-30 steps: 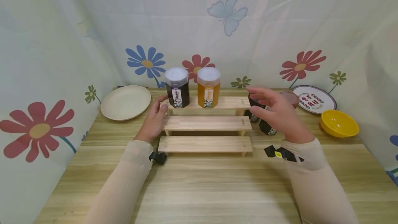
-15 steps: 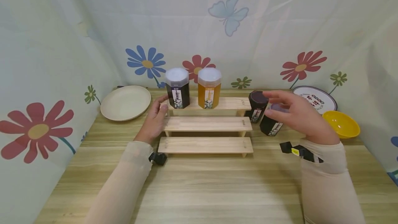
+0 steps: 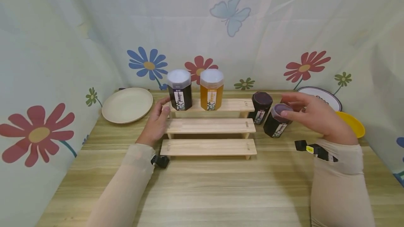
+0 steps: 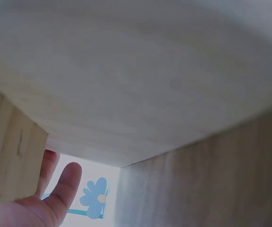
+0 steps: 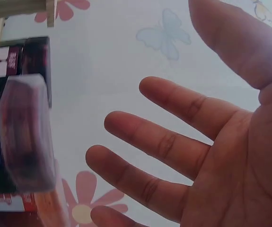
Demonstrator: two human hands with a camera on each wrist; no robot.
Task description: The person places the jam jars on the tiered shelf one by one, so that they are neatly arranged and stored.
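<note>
My left hand (image 3: 154,122) grips the left end of a three-step wooden rack (image 3: 209,125); in the left wrist view its fingertips (image 4: 70,178) show beside the rack's wood. Two lidded jars stand on the top step: a dark jar (image 3: 180,95) at left and an amber jar (image 3: 211,95). Right of the rack is an upright dark jar (image 3: 261,109). In front of it, a purple-lidded dark jar (image 3: 275,125) stands nearest my right hand (image 3: 322,118). That hand's fingers are spread around the lid, apart from the jars in the right wrist view. A reddish jar (image 5: 53,203) shows there too, mostly hidden from the head camera.
A cream plate (image 3: 127,106) lies at the back left. At the back right are a patterned white plate (image 3: 331,99) and a yellow bowl (image 3: 355,125), both partly covered by the right hand. A floral curtain (image 3: 189,27) encloses the wooden table (image 3: 221,192).
My right hand has moved rightward from the rear dark jar beside the rack to the purple-lidded one. The left hand stays on the rack, and the jars have not moved.
</note>
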